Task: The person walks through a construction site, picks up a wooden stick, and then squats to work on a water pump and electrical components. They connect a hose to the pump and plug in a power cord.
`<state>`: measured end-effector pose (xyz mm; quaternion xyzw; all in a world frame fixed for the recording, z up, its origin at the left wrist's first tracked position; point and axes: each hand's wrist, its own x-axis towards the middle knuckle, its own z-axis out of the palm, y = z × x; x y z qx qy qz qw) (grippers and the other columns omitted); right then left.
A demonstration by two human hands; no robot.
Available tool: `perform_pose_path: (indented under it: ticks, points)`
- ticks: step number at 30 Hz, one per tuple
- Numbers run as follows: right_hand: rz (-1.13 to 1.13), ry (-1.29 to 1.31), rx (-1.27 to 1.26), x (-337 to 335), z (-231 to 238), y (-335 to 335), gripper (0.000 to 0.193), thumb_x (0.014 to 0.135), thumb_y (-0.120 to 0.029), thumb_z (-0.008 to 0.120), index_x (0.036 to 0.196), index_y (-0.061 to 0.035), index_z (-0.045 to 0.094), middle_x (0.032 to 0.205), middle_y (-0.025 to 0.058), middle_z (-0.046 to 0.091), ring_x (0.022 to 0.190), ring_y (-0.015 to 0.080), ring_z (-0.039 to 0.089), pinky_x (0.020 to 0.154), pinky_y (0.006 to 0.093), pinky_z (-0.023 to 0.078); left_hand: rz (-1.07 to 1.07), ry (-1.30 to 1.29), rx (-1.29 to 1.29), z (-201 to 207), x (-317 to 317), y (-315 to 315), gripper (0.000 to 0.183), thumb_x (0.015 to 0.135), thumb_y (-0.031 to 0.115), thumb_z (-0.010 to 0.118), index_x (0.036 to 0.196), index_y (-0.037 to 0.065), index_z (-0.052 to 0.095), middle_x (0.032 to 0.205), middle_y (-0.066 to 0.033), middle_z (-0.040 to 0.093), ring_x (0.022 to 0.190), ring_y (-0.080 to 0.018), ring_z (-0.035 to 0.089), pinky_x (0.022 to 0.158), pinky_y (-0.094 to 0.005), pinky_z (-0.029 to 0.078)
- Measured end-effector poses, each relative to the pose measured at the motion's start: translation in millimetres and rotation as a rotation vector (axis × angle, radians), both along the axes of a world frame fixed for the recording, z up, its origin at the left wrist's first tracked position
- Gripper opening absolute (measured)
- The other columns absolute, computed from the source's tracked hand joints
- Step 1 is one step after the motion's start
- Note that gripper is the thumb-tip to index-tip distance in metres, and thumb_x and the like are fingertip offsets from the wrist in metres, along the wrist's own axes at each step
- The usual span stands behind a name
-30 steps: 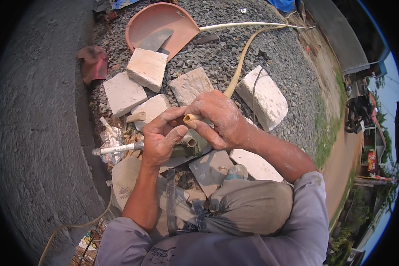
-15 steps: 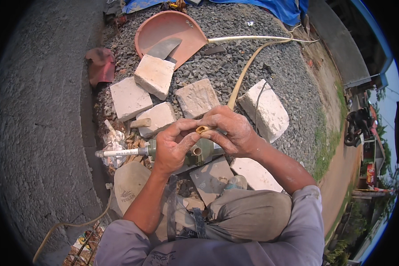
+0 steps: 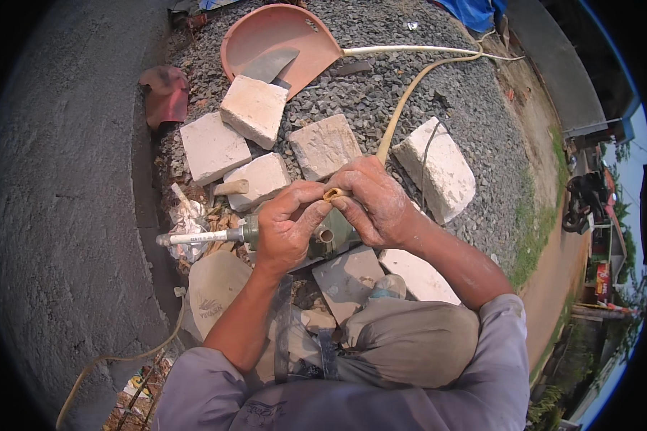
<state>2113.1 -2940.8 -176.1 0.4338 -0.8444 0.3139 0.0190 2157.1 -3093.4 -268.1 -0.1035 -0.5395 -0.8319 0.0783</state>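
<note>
Both hands meet in front of me at the open end of a yellowish hose [image 3: 333, 194]. My left hand [image 3: 286, 226] pinches the rim between thumb and fingertips, while my right hand [image 3: 374, 201] wraps its fingers round the hose just behind the opening. From the right hand the hose runs away over the gravel. Just below the hands lies a green pump-like machine [image 3: 346, 233], partly hidden by them, with a short round pipe stub [image 3: 327, 235] standing up from it. The stub and the hose end are apart. A white pipe [image 3: 203, 236] with a grey fitting sticks out of the machine's left side.
Several pale blocks [image 3: 214, 147] lie around the machine on grey gravel [image 3: 474, 172]. Farther off sits a reddish scoop-shaped basin [image 3: 316, 54] with a trowel [image 3: 269, 65] in it. A rough grey cement surface [image 3: 65, 187] borders the left. A wooden handle [image 3: 231, 187] rests against one block.
The view has shifted slightly, so the scene sits a little higher. Both hands have raised the hose end slightly away from the stub, and its opening shows rounder. The grip stays on the hose.
</note>
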Motion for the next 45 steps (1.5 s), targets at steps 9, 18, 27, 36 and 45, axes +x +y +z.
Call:
perform_pose_path:
  ticks: [9,18,27,36,45]
  points:
    - [-0.115,0.070,0.017,11.5,-9.4,-2.9,0.021,0.072,0.005,0.057,0.092,-0.0016,0.054,0.082,0.0120,0.052,0.076,0.0295,0.050,0.069,0.0378,0.037,-0.061,0.028,-0.188,11.6,1.9,-6.5,0.013,0.085,0.007,0.060,0.093,-0.004,0.061,0.088,-0.0107,0.062,0.081,-0.0136,0.058,0.071,-0.0250,0.046]
    - [0.045,0.321,0.120,0.9,-17.9,-9.3,0.043,0.060,0.005,0.064,0.102,0.0004,0.054,0.085,0.0107,0.056,0.074,0.0268,0.054,0.064,0.0373,0.037,-0.106,-0.250,-0.018,11.7,8.1,-5.0,0.017,0.086,0.013,0.062,0.092,-0.003,0.062,0.077,-0.0038,0.062,0.066,-0.0054,0.054,0.058,-0.0200,0.045]
    - [0.053,0.317,0.082,5.0,-19.3,-12.8,0.037,0.068,0.002,0.066,0.105,0.0018,0.058,0.090,0.0123,0.059,0.075,0.0268,0.055,0.068,0.0369,0.042,-0.037,-0.226,-0.035,19.8,13.5,-12.8,0.016,0.084,0.014,0.063,0.083,-0.002,0.062,0.069,-0.0014,0.059,0.062,-0.0035,0.050,0.052,-0.0218,0.040]
    - [0.003,-0.219,0.147,-11.6,-0.4,1.9,0.027,0.076,-0.007,0.063,0.103,-0.0058,0.061,0.088,0.0100,0.059,0.086,0.0269,0.053,0.079,0.0357,0.041,0.288,0.060,-0.330,20.1,10.9,-4.7,0.014,0.081,0.013,0.066,0.079,-0.001,0.061,0.066,-0.0092,0.058,0.053,-0.0138,0.053,0.048,-0.0272,0.040]
    - [-0.032,-0.323,0.171,-11.5,9.6,4.3,0.022,0.080,-0.015,0.062,0.099,-0.0053,0.063,0.084,0.0090,0.058,0.086,0.0264,0.054,0.079,0.0369,0.041,0.132,0.112,-0.404,19.9,4.9,-17.4,0.012,0.078,0.006,0.062,0.086,-0.003,0.060,0.074,-0.0117,0.059,0.061,-0.0170,0.058,0.056,-0.0270,0.044]
